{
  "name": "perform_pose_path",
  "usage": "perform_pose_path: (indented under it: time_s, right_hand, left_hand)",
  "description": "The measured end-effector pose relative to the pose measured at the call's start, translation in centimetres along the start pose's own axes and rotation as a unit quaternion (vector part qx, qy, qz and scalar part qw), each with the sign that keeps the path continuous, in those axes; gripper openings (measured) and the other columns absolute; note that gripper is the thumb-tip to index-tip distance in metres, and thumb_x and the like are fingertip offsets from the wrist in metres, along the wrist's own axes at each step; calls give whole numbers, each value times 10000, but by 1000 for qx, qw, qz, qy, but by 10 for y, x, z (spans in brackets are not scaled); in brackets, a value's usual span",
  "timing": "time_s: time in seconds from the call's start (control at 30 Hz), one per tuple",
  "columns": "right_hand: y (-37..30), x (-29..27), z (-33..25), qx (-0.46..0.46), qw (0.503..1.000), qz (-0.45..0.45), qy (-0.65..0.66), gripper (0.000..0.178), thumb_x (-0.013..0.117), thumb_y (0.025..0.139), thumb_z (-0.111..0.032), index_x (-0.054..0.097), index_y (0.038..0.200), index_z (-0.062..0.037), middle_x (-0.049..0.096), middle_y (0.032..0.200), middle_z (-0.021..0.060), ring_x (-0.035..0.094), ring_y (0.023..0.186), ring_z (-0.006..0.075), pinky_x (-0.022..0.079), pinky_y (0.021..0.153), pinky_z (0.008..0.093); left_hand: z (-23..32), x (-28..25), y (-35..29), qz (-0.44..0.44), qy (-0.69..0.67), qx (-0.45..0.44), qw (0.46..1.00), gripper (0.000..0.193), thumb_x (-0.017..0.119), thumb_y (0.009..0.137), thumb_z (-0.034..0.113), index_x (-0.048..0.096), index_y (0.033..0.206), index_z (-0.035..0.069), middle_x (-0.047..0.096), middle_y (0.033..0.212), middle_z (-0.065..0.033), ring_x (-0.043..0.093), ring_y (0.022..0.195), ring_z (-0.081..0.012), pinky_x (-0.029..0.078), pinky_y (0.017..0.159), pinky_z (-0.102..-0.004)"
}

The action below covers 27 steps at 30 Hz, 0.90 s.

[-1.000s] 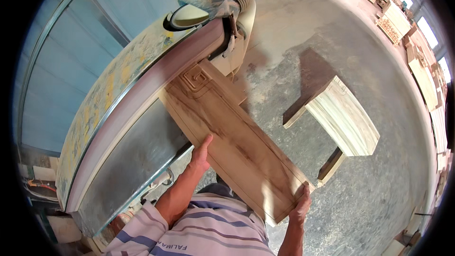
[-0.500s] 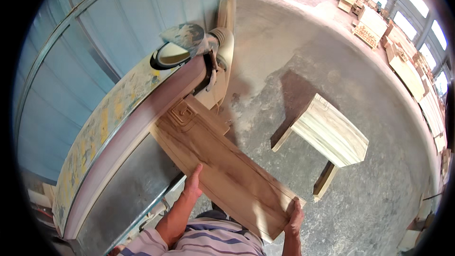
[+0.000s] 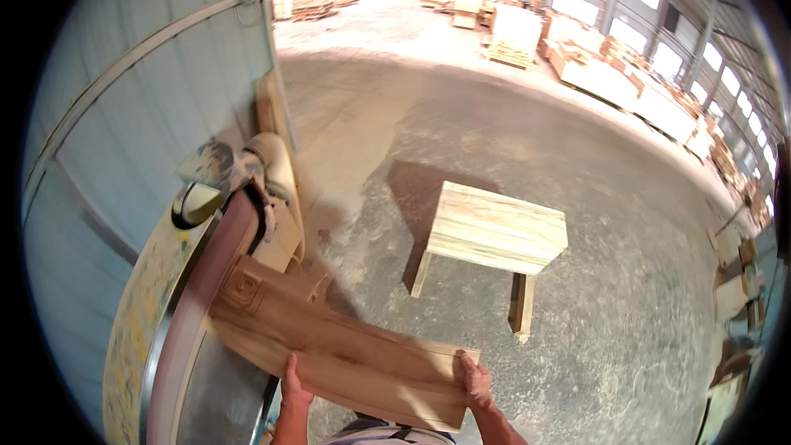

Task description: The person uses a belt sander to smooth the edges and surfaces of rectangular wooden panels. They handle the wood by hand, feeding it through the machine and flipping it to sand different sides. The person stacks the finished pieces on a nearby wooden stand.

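Note:
A long brown wooden board with a carved square spiral near its far end lies across in front of me. That end meets the reddish-brown belt of a belt sander; whether it presses on the belt cannot be made out. My left hand holds the board's near long edge, thumb on top and fingers hidden underneath. At the right end, my right hand grips the board with its thumb over the upper face. A dark metal table sits beside the belt, partly under the board.
To the right of the board stands a low pale wooden bench on the concrete floor. A blue-grey metal wall rises behind the sander, near a duct hose. Wood stacks line the far side.
The view has turned right and up, so the sander, board and bench sit further left. Both hands keep their hold on the board, and its carved end stays at the belt.

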State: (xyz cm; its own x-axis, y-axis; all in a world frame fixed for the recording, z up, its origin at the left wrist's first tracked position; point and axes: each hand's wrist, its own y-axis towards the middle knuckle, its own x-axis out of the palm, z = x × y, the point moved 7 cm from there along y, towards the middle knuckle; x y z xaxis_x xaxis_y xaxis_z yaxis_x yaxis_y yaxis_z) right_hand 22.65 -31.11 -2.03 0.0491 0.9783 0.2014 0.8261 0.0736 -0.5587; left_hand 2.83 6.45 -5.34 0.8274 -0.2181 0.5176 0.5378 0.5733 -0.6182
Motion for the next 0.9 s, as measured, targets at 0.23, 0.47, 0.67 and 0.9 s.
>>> perform_pose_path:
  time_s: [0.23,0.47,0.67,0.9]
  right_hand:
    - [-9,11,-5,-26,997,-14,-70,386,645,813,-374,625,996,-34,625,902,32,558,801,127,452,718,264]
    - [-11,2,-10,-56,996,-3,-69,395,584,854,-423,651,857,-33,591,774,-1,515,689,69,421,583,251]
    - [-12,-12,-31,-62,991,78,-90,573,396,931,-499,610,887,31,594,795,63,524,800,128,430,732,284]
    - [-13,-13,-58,-184,973,137,37,601,317,952,-499,574,1064,33,588,995,100,503,968,160,402,870,304]
  left_hand:
    - [7,-13,13,7,41,6,999,686,644,765,520,461,1272,96,536,1224,-82,509,1100,-295,425,914,-480]
    - [5,-22,32,-66,15,29,997,606,644,784,469,489,1246,109,541,1219,-59,512,1092,-283,421,923,-468]
    - [36,89,-62,-117,51,-10,992,716,670,759,478,443,1305,75,474,1299,-143,452,1179,-315,373,992,-477]
    - [94,188,-104,-155,103,208,960,642,640,788,415,459,1294,64,482,1273,-142,475,1145,-267,403,960,-430]
